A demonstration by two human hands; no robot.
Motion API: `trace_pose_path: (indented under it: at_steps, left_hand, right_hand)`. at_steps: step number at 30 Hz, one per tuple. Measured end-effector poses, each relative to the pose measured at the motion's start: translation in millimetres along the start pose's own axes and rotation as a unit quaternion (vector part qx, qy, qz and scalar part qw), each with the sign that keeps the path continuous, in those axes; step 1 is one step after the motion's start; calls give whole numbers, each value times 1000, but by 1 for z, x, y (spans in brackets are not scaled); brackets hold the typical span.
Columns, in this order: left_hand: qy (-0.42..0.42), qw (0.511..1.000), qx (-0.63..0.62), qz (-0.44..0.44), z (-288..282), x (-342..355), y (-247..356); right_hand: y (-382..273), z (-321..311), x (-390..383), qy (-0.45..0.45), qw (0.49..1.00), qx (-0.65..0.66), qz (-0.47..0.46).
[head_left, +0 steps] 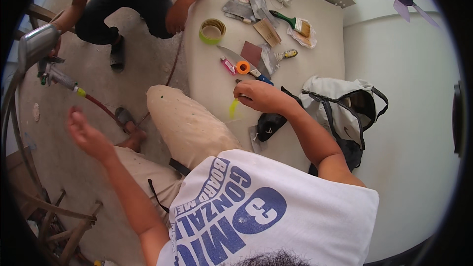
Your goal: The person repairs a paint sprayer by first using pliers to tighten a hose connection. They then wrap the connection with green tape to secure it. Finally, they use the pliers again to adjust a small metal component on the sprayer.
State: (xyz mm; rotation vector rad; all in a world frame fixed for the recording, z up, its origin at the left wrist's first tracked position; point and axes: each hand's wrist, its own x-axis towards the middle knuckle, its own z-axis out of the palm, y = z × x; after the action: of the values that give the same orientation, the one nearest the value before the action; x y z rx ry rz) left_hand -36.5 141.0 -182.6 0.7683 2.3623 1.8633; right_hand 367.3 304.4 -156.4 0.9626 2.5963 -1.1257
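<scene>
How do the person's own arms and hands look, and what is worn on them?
Both forearms are bare, with no gloves, watch or rings visible on the left hand or the right hand. A short-sleeved white T-shirt with blue print ends above the elbows.

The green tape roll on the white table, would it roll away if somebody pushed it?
Probably not: the green tape roll lies flat on the white table, so it would likely slide. It is a hollow ring, so probably light. Stood on its edge, it could roll.

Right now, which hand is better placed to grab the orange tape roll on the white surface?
Right. The right hand sits on the white surface, just below the orange tape roll, pinching a yellow-green strip. The left hand hangs open over the floor.
</scene>
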Motion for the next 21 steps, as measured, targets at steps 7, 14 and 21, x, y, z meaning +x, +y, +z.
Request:
trace_pose_path:
  at_steps: [7,14,21]
  left_hand:
    - [-432,881,-73,179,36,-112,125]
    - [-354,908,-175,-143,-47,-80,68]
    - [-225,951,-103,-185,-102,-4,-12]
  right_hand:
    - [-123,-32,8,234,947,93,-201]
    - [-197,17,74,232,916,267,-190]
    - [-233,80,187,235,901,336,-142]
